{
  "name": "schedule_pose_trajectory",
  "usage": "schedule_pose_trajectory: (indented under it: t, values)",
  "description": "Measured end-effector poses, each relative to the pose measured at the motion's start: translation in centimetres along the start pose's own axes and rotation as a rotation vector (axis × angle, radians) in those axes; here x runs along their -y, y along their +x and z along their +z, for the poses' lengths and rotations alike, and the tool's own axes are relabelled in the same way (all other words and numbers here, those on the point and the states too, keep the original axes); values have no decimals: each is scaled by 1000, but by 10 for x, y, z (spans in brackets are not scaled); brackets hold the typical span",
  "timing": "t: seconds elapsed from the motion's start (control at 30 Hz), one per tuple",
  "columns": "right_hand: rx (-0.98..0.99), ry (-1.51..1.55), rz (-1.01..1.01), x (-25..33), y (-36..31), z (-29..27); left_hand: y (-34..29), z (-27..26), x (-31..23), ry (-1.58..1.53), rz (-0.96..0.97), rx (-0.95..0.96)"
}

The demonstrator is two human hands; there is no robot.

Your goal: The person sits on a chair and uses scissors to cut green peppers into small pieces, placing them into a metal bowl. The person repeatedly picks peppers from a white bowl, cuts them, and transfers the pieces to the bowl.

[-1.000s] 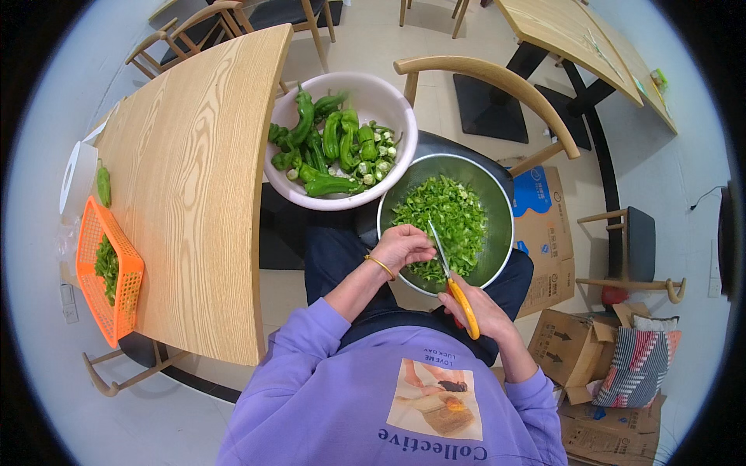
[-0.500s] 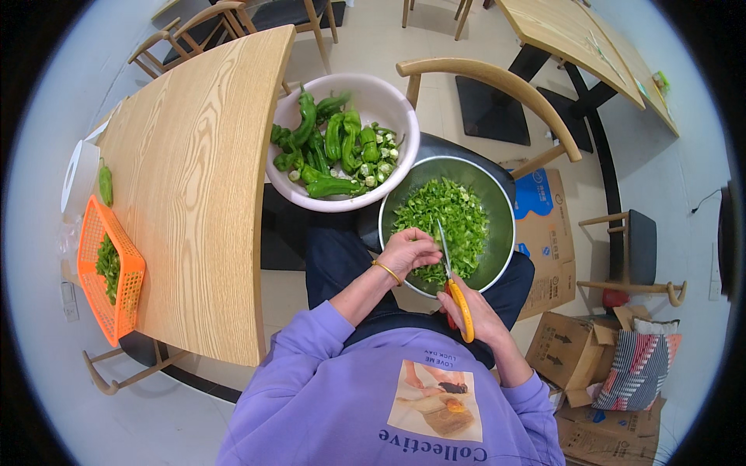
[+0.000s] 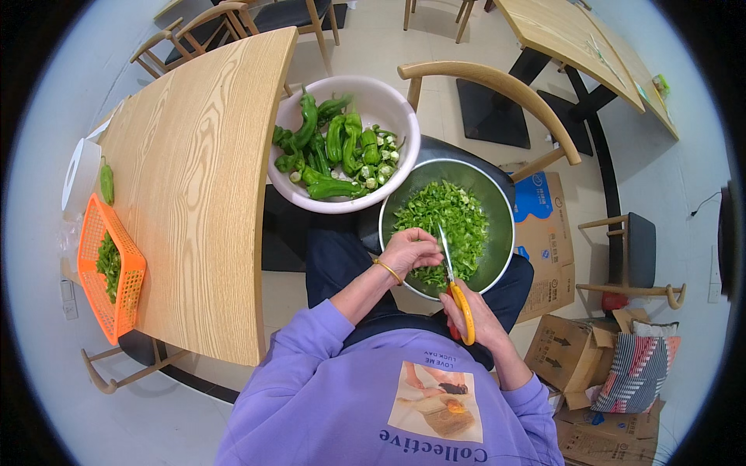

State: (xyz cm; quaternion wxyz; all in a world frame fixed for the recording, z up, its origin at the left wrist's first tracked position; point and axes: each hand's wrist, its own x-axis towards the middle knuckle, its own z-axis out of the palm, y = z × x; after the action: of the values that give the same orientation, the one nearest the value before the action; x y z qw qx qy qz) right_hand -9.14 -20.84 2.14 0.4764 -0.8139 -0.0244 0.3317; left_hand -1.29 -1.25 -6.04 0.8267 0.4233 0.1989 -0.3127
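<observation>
My right hand (image 3: pixel 476 315) is closed on a pair of scissors (image 3: pixel 464 309) with yellow and red handles. Their blades point away from me over a metal bowl (image 3: pixel 509 247) of chopped green peppers (image 3: pixel 454 210). Beside the blades, my left hand (image 3: pixel 412 252) pinches its fingertips together above the chopped pieces; whatever it holds is too small or hidden to make out. Just beyond, to the left, a pale pink basin (image 3: pixel 404 109) holds whole green peppers (image 3: pixel 334 138) and several cut-off stem ends (image 3: pixel 381 167).
Basin and bowl rest on a dark chair seat with a curved wooden back (image 3: pixel 497 74). At left stands a wooden table (image 3: pixel 194 179) bearing an orange basket (image 3: pixel 128 311) with greens, one pepper (image 3: pixel 106 182) and a white roll (image 3: pixel 80 179). Cardboard boxes (image 3: pixel 563 346) lie at right.
The scissors and my right hand have shifted very slightly toward the right and nearer me. My left hand keeps its pinch in nearly the same place. Bowl and basin stay put.
</observation>
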Motion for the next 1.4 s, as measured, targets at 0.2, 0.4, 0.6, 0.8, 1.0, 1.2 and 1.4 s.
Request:
schedule_pose_trajectory:
  t: [0.2, 0.4, 0.6, 0.8, 1.0, 1.2, 1.4]
  values:
    - [90, 78, 116, -7, 2, -5, 5, -1, -1, 246, 55, 1]
    - [-57, 245, 52, -17, -3, -19, 1, 2, -20, 1044, 669, -223]
    - [-14, 262, 53, -31, -3, -26, 47, -37, -117, 1191, 1015, -679]
    - [-4, 346, 0, -34, -3, -21, 115, -105, -202, 1288, 371, -1292]
    - [17, 292, 19, -27, 2, -30, 124, -146, -202, 1238, 424, -1096]
    - [140, -79, -103, 20, 35, -63, 70, -149, -169, -191, 466, -432]
    - [-80, -681, -403, 89, 116, -64, 38, -122, -140, -257, 488, -207]
